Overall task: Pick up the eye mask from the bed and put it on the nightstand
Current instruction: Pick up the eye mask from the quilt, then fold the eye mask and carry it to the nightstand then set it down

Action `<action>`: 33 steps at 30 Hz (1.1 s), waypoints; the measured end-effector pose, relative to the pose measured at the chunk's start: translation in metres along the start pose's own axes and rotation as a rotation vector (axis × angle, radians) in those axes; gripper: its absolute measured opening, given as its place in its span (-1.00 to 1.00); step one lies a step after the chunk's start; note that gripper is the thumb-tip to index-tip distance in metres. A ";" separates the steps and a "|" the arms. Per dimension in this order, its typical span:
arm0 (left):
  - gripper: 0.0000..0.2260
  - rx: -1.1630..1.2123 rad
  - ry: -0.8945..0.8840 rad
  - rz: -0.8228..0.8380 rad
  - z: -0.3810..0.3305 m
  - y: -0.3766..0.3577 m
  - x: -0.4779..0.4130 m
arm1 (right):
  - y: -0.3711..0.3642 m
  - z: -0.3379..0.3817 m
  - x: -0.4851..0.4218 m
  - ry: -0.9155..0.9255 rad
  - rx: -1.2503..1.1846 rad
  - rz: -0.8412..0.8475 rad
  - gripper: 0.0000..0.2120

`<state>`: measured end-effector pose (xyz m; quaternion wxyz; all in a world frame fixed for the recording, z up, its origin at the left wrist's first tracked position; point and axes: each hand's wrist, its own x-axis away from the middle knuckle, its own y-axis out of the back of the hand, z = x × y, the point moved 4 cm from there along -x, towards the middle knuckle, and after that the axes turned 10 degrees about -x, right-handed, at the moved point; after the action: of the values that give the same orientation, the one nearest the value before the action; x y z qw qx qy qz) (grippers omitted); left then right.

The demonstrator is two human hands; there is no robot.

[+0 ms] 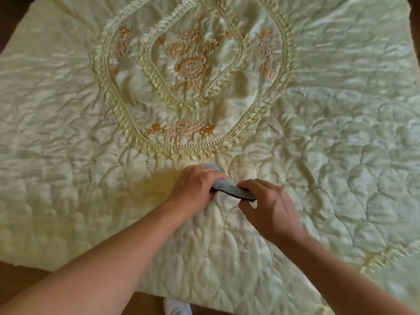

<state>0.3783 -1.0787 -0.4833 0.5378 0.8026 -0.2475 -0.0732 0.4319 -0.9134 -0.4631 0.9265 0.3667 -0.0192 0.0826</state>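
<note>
- On the pale yellow quilted satin bedspread (318, 133), both hands grip a light blue, dark-edged fabric eye mask (236, 189).
- Left hand (195, 187) clasps its left end.
- Right hand (270, 208) pinches its right end.

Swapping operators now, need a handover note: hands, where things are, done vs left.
Left hand: closed on the left end of the eye mask.
Right hand: fingers pinching the mask's right end.
Mask: light blue with a dark edge, at the near middle of the bed, low over the quilt; cannot tell if it has left the surface.
Nightstand: not in view.
Done: mask gripped.
Left: lift it, carry it to the nightstand, put it down.
</note>
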 end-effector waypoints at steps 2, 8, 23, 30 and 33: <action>-0.86 0.223 0.130 0.119 -0.006 0.020 0.008 | 0.027 0.020 -0.004 -0.104 -0.182 -0.020 -0.82; -0.87 0.851 0.372 0.272 -0.054 0.116 0.050 | 0.110 0.109 -0.011 -0.354 -0.764 0.044 -0.86; -0.68 1.308 0.543 0.241 -0.163 0.332 0.227 | 0.203 0.340 0.061 -0.515 -1.225 0.155 -0.78; -0.68 1.409 0.680 0.032 -0.149 0.363 0.257 | 0.201 0.412 0.053 -0.286 -0.956 0.103 -0.77; -0.70 1.469 0.711 -0.059 -0.144 0.377 0.266 | 0.207 0.439 0.055 -0.067 -0.834 0.053 -0.77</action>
<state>0.5438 -1.1986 -0.0458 -0.0812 0.9318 -0.0257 0.3528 0.4629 -1.0570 0.0022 0.9920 -0.0379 -0.0906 0.0798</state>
